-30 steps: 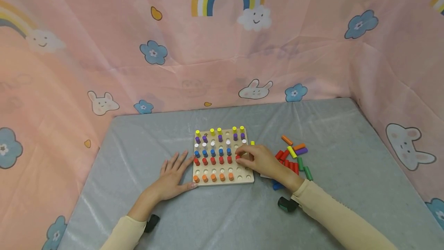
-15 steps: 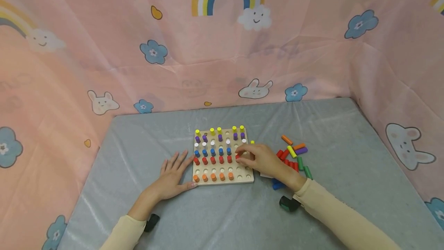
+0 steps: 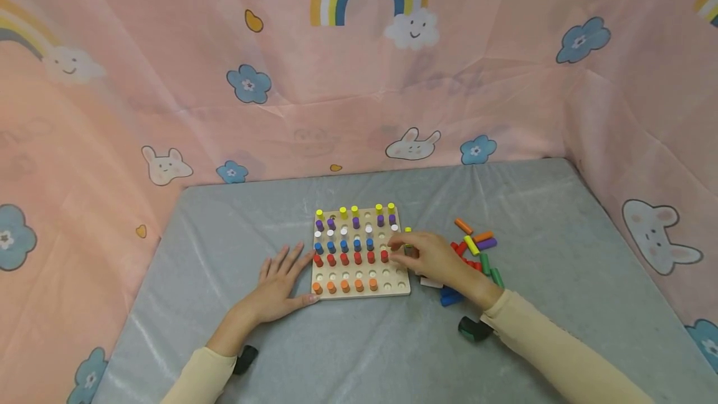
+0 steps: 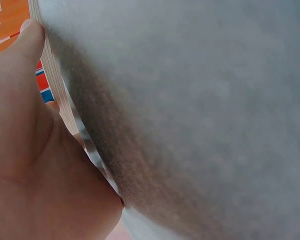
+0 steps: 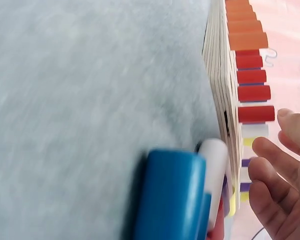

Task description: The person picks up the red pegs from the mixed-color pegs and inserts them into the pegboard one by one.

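On the table lies a wooden pegboard (image 3: 394, 279) with rows of yellow, purple, white, blue, red and orange pegs. My left hand (image 3: 276, 292) rests flat at its left side, fingers spread; the thumb touches the front left corner, and in the left wrist view it lies along the board's edge (image 4: 55, 80). The right hand (image 3: 432, 260) hovers over the board's right edge, just off the rightmost red peg (image 3: 384, 256), which stands upright. In the right wrist view its thumb and fingers are apart from that red peg (image 5: 257, 114), with nothing between them.
Loose pegs lie right of the board: orange (image 3: 463, 226), purple (image 3: 487, 243), green (image 3: 485, 264), yellow, red and blue (image 3: 450, 298), partly behind the right forearm. Close to the right wrist camera are a blue peg (image 5: 172, 195) and a white peg (image 5: 213, 165). A pink printed cloth (image 3: 336, 111) hangs behind the table.
My right hand has let go of the red peg and drawn slightly to the right, so the peg now shows in its hole. The left hand has stayed put.
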The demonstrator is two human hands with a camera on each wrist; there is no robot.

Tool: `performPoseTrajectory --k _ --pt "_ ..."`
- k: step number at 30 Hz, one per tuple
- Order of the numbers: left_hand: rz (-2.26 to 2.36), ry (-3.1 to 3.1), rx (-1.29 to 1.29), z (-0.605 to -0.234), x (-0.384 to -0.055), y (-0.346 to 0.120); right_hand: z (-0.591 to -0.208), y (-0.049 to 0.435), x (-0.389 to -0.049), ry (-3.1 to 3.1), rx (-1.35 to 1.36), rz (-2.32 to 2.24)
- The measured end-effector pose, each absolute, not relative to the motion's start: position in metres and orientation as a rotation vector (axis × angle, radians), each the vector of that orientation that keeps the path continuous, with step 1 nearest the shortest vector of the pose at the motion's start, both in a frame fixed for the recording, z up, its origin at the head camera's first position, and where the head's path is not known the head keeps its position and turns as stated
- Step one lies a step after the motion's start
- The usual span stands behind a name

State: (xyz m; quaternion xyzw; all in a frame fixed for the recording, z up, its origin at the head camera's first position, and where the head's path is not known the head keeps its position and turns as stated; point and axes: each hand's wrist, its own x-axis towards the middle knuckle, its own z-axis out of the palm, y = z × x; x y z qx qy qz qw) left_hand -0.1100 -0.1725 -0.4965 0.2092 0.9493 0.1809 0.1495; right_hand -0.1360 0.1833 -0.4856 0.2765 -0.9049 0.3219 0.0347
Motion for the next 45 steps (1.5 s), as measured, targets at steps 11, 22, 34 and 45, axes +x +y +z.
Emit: performPoseTrajectory --k 11,22,34,45 --pt "0.541 2.733 0.605 -0.494 -0.109 -0.172 -0.486 0.209 -0.134 -2.859 0.721 0.918" --pt "0.536 2.739 0.614 -0.494 -0.109 -0.172 -0.483 0.236 -0.137 -2.924 0.606 0.992" --pt "0.556 2.754 0.626 -0.497 -0.108 -0.173 -0.488 0.260 -0.139 -2.990 0.643 0.965" --pt "0.541 2.760 0.624 -0.500 -0.109 -0.171 -0.481 0.270 -0.140 -3.091 0.619 0.980"
